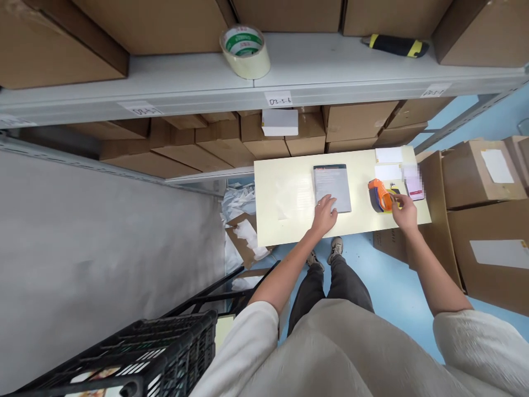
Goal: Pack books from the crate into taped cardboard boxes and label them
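Note:
A grey book-like item with a dark top edge [333, 190] lies flat on the pale table [285, 220]. My left hand [324, 214] rests on its lower left part, fingers apart and not wrapped round it. To the right, an orange and blue tape dispenser [381, 196] stands on the table. My right hand [405, 212] has its thumb and fingers closed at the dispenser's right end, where a bit of yellow and black shows. The fingertips are partly hidden there.
White labels [388, 163] and a phone-like item [414, 184] lie at the table's right end. A tape roll [245, 52] and a utility knife [395, 46] sit on the shelf above. Cartons [487, 242] stand at the right, a black crate [173, 353] at lower left.

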A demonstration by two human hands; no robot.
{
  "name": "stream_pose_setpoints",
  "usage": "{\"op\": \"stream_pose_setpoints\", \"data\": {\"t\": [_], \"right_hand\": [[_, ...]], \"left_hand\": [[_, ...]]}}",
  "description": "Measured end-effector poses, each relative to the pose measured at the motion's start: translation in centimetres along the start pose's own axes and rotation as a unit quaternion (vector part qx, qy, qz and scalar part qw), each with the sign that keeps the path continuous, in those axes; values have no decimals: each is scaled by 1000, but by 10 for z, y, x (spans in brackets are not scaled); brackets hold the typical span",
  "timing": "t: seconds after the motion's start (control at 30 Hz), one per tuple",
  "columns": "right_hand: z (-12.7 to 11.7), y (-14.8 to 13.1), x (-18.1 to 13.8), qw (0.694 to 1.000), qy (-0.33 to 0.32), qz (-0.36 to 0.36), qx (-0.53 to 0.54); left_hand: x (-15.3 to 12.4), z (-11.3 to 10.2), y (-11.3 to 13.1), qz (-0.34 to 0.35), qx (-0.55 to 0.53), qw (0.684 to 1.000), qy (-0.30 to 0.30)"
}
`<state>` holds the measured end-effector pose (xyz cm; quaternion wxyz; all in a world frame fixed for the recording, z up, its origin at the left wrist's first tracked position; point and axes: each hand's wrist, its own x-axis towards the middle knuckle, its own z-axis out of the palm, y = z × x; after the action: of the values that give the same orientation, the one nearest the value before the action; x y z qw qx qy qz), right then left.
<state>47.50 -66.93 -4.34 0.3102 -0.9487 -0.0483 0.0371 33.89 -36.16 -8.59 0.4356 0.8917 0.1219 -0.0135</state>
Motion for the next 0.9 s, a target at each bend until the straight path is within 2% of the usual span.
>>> {"op": "stream_pose_setpoints", "data": {"t": [0.1, 0.2, 0.47, 0.53, 0.63, 0.77, 0.83, 0.9], "right_hand": [[-11, 39, 8, 997, -12, 6, -79], [-10, 63, 15, 989, -45, 13, -141], [-6, 77, 29, 980, -97, -4, -174], [-10, 77, 30, 984, -96, 6, -148], [-22, 72, 29, 993, -60, 39, -89], [-44, 45, 29, 993, -6, 88, 84], [-50, 22, 30, 972, -34, 102, 210], [-50, -5, 29, 942, -98, 102, 305]], "left_hand": [[7, 19, 19, 6, 3, 1000, -29], [14, 37, 33, 8, 8, 999, -46], [34, 67, 59, -6, 22, 997, -74], [39, 72, 66, -9, 24, 997, -78], [42, 77, 73, -11, 23, 996, -80], [39, 73, 73, -10, 20, 997, -74], [35, 67, 69, -12, 20, 997, -69], [29, 59, 62, -15, 20, 998, -61]]}}
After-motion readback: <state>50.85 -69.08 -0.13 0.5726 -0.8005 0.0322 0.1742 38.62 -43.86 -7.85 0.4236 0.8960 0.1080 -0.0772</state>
